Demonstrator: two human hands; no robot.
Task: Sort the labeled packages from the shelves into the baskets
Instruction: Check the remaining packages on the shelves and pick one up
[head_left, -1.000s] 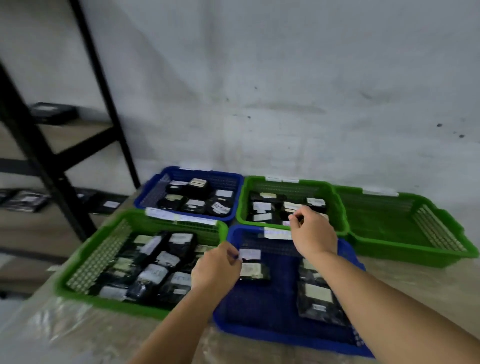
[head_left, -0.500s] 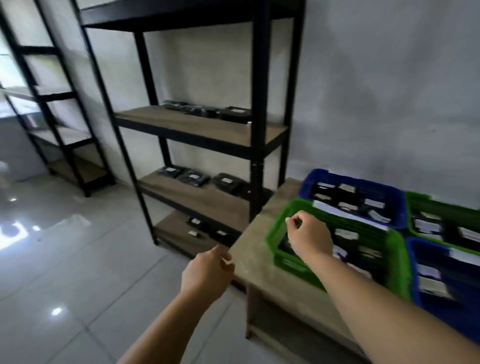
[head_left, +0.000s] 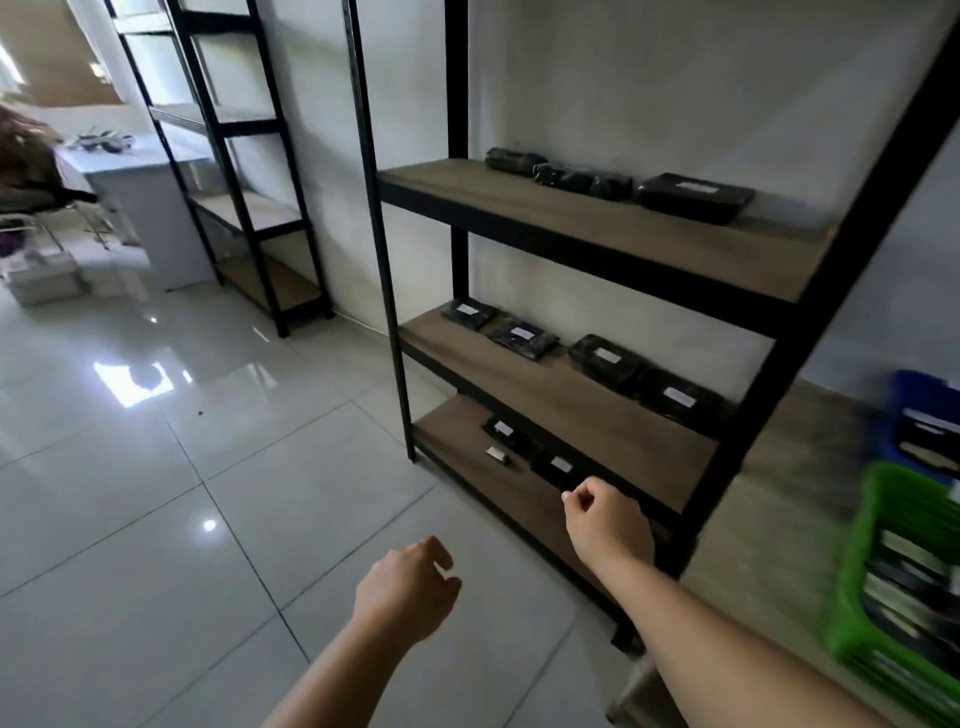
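- Head view is filled by a black metal shelving rack with wooden boards (head_left: 597, 228); three boards carry stock, and every package is set toward the back, against the wall.
- A pale wooden table (head_left: 779, 499) is seen at the right, with a green plastic basket (head_left: 878, 525) on it and a blue plastic basket (head_left: 906, 395) behind; both are blurred, and dark packs are seen inside.
- Black plastic-wrapped packages with white labels are spread as follows: top board (head_left: 696, 196), middle board (head_left: 524, 338), bottom board (head_left: 558, 467).
- Handling is judged as light: flat packs, soft film over a fairly stiff core, likely slick. The wrap looks glossy, so a pinch across the short edges, thumb on top by the label, is judged safer than a grab at loose film.
- Fragility cannot be told from this view.
- Right hand (head_left: 605, 525) is held out just in front of the bottom board, fingers curled in with thumb and forefinger near each other; nothing is seen between them.
- Left hand (head_left: 405, 592) hangs over the tiled floor, well apart from the rack, fingers loosely curled, nothing held.
- Nearest pick is judged to be the bottom-board pack just beyond the right fingertips.
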